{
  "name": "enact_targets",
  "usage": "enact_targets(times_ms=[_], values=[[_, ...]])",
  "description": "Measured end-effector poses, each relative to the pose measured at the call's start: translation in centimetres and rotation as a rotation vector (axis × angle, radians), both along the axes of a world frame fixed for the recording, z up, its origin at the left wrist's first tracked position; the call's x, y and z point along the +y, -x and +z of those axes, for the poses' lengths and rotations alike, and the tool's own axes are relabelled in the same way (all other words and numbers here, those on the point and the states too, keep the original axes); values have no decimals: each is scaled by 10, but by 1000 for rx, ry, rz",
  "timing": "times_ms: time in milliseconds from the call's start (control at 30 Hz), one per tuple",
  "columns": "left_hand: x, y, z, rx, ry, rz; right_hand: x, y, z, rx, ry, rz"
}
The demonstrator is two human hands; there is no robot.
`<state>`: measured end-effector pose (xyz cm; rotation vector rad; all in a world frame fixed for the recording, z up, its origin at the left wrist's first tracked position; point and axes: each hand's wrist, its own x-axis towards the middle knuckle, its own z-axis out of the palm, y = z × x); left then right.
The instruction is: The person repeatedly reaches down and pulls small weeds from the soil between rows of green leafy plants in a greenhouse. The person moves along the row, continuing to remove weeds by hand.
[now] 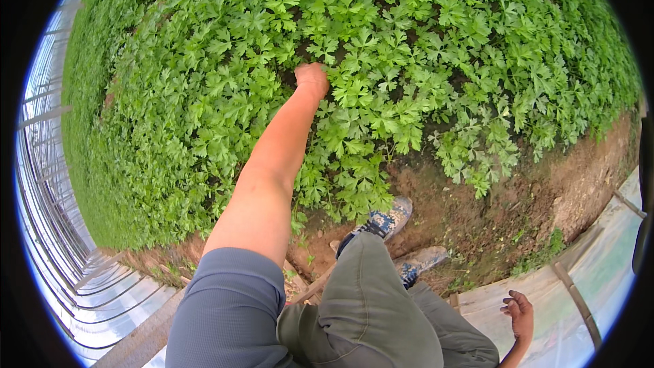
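My left hand [312, 79] reaches down into a dense bed of leafy green plants [357, 92] that look like celery or parsley. Its fingers are hidden among the leaves, so whether they grip a stem cannot be seen. My right hand [519, 312] hangs at the lower right, away from the plants and near the plastic sheeting. Its fingers are loosely curled and apart, with nothing visible in them.
Bare soil [541, 189] borders the bed, with my patterned shoes [396, 219] on it. Clear plastic sheeting [598, 271] with wooden or bamboo supports [577, 301] runs along the lower right. A greenhouse frame [46, 174] curves along the left.
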<state>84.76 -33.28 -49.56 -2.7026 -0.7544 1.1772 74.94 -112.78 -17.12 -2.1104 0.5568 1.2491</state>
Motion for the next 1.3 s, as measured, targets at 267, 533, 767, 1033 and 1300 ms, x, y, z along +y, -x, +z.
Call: enact_targets(times_ms=[267,533,767,1033,1300], values=[[2,20,9,-196,118,-37,0,1,0,-13,-17,-11],[60,76,-2,-402,447,-128,-2,-2,-2,-8,-24,0],[41,52,63,-617,647,887,5,-4,4,-30,-5,0],[117,54,65,-714,760,1057,2,-3,0,-19,-8,-4],[135,55,70,-352,490,660,-1,3,3,-27,-16,-29]])
